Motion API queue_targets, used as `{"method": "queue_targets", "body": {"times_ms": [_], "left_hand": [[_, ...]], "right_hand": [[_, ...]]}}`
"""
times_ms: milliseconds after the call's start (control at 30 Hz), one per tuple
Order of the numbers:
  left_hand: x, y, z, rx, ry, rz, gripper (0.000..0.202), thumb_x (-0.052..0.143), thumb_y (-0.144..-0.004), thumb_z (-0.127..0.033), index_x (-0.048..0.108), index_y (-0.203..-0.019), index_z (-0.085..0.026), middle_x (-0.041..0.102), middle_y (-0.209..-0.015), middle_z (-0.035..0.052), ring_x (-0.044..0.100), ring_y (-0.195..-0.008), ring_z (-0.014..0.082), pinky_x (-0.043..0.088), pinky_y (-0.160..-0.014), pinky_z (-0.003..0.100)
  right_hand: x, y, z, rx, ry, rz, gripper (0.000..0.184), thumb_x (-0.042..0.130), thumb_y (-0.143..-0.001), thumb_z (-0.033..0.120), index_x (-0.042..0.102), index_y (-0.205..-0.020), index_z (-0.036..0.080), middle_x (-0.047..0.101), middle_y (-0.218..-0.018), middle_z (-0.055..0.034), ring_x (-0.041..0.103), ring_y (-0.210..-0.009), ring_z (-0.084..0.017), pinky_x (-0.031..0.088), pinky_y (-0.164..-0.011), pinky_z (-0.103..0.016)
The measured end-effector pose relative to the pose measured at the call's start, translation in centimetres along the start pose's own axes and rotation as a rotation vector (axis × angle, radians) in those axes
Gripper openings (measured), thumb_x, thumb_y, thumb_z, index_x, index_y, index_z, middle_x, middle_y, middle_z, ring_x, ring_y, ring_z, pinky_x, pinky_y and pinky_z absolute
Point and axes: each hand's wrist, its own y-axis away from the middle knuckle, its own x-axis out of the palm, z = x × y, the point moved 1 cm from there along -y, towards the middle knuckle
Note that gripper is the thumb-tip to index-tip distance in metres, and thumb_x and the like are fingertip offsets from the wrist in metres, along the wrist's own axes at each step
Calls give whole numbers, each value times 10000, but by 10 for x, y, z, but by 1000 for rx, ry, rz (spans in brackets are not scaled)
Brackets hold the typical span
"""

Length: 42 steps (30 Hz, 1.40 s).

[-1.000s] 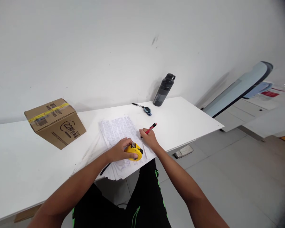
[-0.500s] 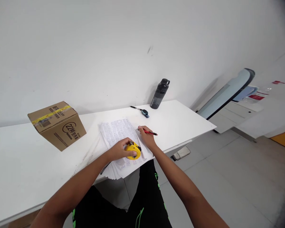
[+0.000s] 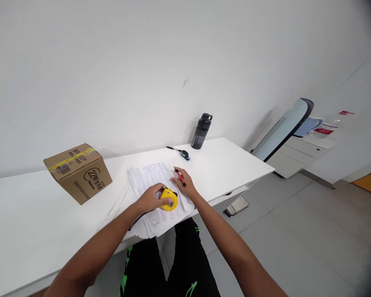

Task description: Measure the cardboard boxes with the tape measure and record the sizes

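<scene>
A yellow tape measure [image 3: 170, 201] is gripped in my left hand [image 3: 151, 198], just over a stack of handwritten papers [image 3: 148, 175]. The thumb lies across the side of its case, and a black wrist strap trails below the wrist. My right hand [image 3: 186, 183] holds a red and black pen [image 3: 180, 178] and rests by the right edge of the papers. The stack overhangs the front edge of the white table [image 3: 228, 165].
A taped cardboard box [image 3: 86, 175] sits on the left of the table. Toward the wall are a black pen [image 3: 173, 148], a dark watch [image 3: 184, 154] and a grey water bottle [image 3: 201, 131]. A pale blue panel [image 3: 281, 130] leans beyond the right end.
The pen in my right hand has turned from nearly level to a steeper slant. My left hand still holds the tape measure over the papers. The view has shifted slightly.
</scene>
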Motion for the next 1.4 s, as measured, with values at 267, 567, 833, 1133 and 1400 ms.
{"method": "queue_targets", "body": {"times_ms": [267, 567, 833, 1133, 1400], "left_hand": [[0, -4, -1, -37, 29, 18, 365, 711, -755, -440, 596, -995, -191, 626, -941, 24, 588, -870, 190, 478, -782, 309], [3, -8, 10, -167, 250, 71, 427, 740, -742, -420, 582, -1071, -198, 651, -971, 42, 627, -853, 193, 507, -747, 319], [4, -3, 9, -137, 197, 36, 415, 703, -771, -457, 587, -1073, -197, 656, -980, 47, 625, -857, 192, 502, -742, 308], [4, 3, 13, 19, -158, -194, 332, 487, -903, -502, 618, -925, -197, 631, -855, 26, 584, -790, 178, 473, -733, 294], [1, 15, 9, 71, -74, -636, 308, 565, -868, -438, 612, -1078, -217, 642, -1074, 54, 635, -941, 192, 521, -859, 343]], "right_hand": [[-7, -1, -7, -77, -55, 29, 481, 531, -854, 315, 503, -1325, 226, 591, -1276, -125, 582, -1114, -262, 467, -938, -426], [-9, -3, -5, -108, -52, -16, 424, 490, -897, 291, 508, -1316, 229, 594, -1270, -119, 578, -1146, -247, 473, -965, -413], [9, -3, -3, 101, 184, 140, 619, 407, -873, 153, 354, -1483, 246, 484, -1453, -57, 498, -1275, -261, 437, -1038, -440], [22, -6, 0, 86, 85, 40, 485, 414, -906, 257, 502, -1381, 206, 548, -1392, -74, 525, -1259, -237, 433, -1049, -415], [6, 8, 20, 0, -97, -121, 452, 457, -907, 487, 586, -1210, 178, 623, -1227, -151, 607, -1048, -276, 461, -943, -498]]}}
